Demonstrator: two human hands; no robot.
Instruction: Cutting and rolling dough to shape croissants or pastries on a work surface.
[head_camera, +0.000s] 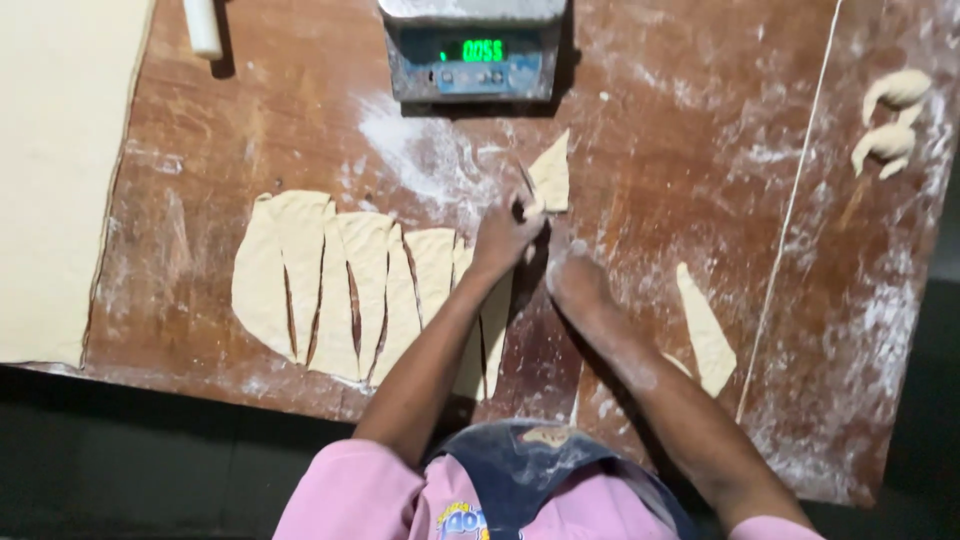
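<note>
My left hand (503, 237) is closed around a small knife (523, 190), whose thin blade points up beside a triangular piece of dough (552, 175) on the floured wooden table (660, 150). The hand touches that triangle's lower corner. My right hand (575, 280), dusted with flour, lies just to the right with its fingers curled, pressed on the table and holding nothing that I can see. Left of my left arm lies a row of several long cut dough triangles (345, 280).
A digital scale (472, 50) with a lit green display stands at the far edge. A large dough sheet (55, 170) covers the left side, with a white roller end (204, 27) nearby. One dough triangle (705, 335) lies to the right. Two rolled pieces (890, 115) sit at the far right.
</note>
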